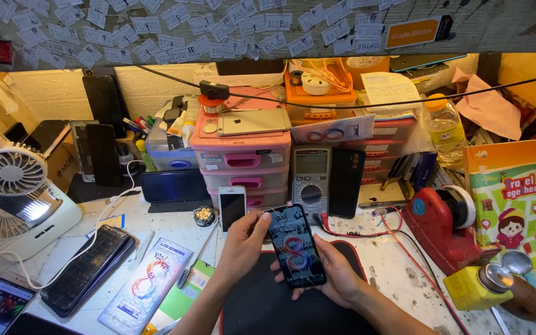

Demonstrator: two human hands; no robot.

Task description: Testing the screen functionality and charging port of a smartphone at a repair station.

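Note:
Both my hands hold one black smartphone point(295, 244) over a black work mat point(262, 304). Its screen is lit with a red and blue swirl and faces up. My left hand point(243, 243) grips the phone's left edge, thumb near the top corner. My right hand point(335, 273) cradles it from below and the right, fingers under the lower edge. A flat white screen box point(147, 284) with a coloured swirl lies to the left on the bench.
Pink drawer units point(243, 152) stand behind with a gold phone on top. A multimeter point(310, 177) and a dark phone lean beside them. White fan point(13, 192) at left, red tool point(445, 226) and yellow bottle point(476, 285) at right. Phones and a black keyboard-like slab point(88, 267) lie left.

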